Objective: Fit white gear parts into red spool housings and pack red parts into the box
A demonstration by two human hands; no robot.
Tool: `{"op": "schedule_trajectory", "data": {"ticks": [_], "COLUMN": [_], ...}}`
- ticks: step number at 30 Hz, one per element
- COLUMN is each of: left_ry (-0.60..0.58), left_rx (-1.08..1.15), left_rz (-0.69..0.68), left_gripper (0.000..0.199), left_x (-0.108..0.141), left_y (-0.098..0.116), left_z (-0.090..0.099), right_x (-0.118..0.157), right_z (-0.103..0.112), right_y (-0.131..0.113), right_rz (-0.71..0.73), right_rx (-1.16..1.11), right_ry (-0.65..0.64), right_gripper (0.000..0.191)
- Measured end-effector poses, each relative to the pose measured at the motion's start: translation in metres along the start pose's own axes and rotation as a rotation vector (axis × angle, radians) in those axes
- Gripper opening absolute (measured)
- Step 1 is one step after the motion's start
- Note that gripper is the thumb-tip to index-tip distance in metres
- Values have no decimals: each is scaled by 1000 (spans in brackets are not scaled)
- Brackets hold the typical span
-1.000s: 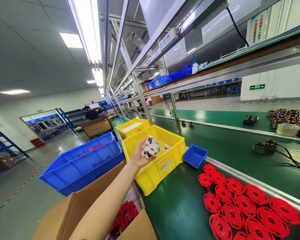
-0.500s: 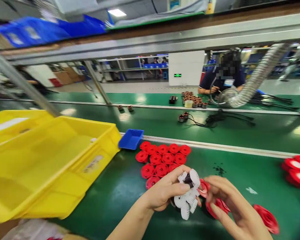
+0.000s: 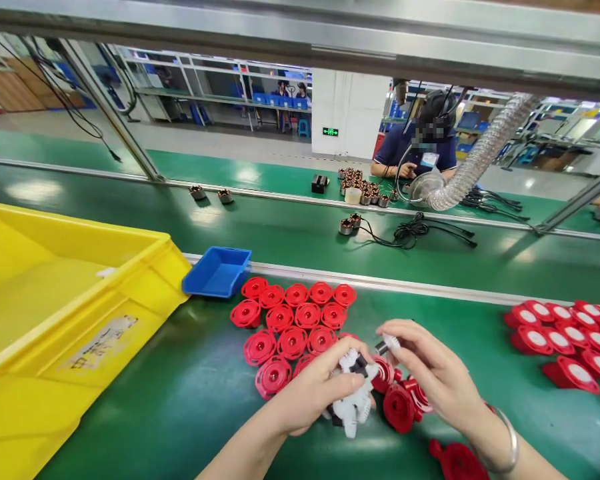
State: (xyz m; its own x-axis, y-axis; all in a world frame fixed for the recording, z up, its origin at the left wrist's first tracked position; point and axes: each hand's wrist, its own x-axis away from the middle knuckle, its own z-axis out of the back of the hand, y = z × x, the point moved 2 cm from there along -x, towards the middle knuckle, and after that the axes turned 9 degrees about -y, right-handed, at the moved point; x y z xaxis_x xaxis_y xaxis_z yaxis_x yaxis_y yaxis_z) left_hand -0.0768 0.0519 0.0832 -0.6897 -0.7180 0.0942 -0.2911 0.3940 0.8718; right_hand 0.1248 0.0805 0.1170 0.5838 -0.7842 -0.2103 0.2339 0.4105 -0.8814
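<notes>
Pinching newly singled-out white gear (image 3: pixel 391 342), apparently workable separately, in right hand (image 3: pixel 433 370); clutching gear bunch (image 3: pixel 353 401) in left hand (image 3: pixel 316 387), right of blue tray (image 3: pixel 221 269).

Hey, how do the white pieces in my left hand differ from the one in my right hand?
Number: your left hand holds a cluster of white pieces, your right hand a single white piece.
Grip: the cluster is clutched under the thumb; the single piece is lightly pinched.
Pose: the cluster's pieces face different ways; the single piece's dark end points toward the picture's left.
Both show white and dark parts.
</notes>
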Motion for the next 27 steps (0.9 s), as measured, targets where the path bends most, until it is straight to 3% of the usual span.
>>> {"op": "schedule_trajectory", "data": {"ticks": [3,6,9,13,17,19,23,27], "left_ry": [-1,-14,3,85,162,189,197,196], "left_rx": [95,160,215,327,434,465,477,478], "left_rz": [-40,-92,-169,-263,-296,-295,-298,-312], "left_gripper": [38,34,32,28,25,25,28,27], "left_x": [11,24,33,37,39,39,40,40], "left_y": [2,4,6,10,14,14,12,12], "left_z": [9,20,32,45,50,52,53,55], "right_x": [-10,-19,-27,-35,-42,-43,-41,-39], "right_z": [-4,-14,-24,-29,-21,-16,-21,-33], "right_y": [11,19,22,25,33,37,43,43], "right_rz": [-269,-416,-483,-534,-490,-378,-149,-24], "right_rx": [-467,-848,-1014,-1040,-790,-484,176,396], "right_ry": [-7,-11,11,15,-3,-46,-257,-373], "right_gripper": [24,28,28,26,25,19,14,22]}}
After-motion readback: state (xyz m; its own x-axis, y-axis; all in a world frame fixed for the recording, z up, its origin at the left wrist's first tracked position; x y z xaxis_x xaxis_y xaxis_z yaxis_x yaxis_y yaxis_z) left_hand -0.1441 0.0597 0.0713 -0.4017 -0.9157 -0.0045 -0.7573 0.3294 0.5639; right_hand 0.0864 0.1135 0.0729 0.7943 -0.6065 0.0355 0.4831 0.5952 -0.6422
